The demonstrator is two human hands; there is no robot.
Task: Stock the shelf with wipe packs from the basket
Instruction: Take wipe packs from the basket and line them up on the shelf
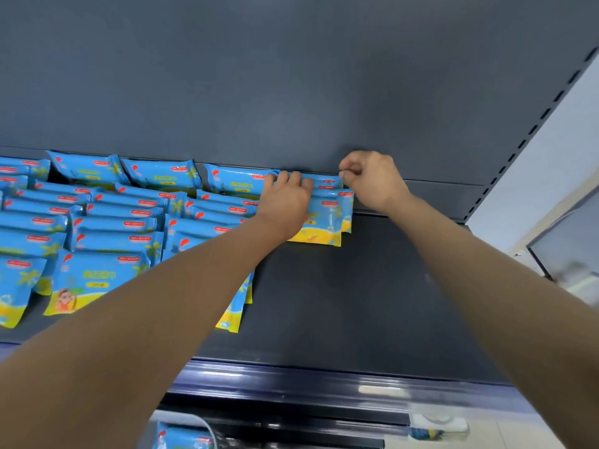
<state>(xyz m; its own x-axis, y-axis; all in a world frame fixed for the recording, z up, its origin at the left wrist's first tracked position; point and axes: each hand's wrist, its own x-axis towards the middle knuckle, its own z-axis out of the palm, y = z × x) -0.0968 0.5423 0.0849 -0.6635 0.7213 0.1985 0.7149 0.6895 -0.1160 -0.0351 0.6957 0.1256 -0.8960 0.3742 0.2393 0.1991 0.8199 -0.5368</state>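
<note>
- While I am standing this short stack of wipe packs at the rear of the shelf, I am holding it with both grips so nothing is tipping forward.
- My left grip is lying over the tops of the packs, its fingers curling down over their upper edges and pressing them toward the back panel.
- My right grip is pinching the upper right corner of the rearmost pack between thumb and forefinger, squaring it against the shelf's back edge.
- To do this well, I am judging that the stack should be lining up with the stocked rows just beside it on the left, tops level, before either grip is letting go. Freeing the left one first would be risking a forward slump, since the film is looking slick.
- The packs are showing bright blue film, a red badge near the top and a yellow band along the bottom seam. They are looking flat, soft and crinkly at the sealed ends.
- They are sitting at the right end of the rows, with bare dark shelf in front and to the right.
- Below the shelf lip another blue pack is showing, possibly lying in the basket, though that corner is too blurred for me to be sure.
</note>
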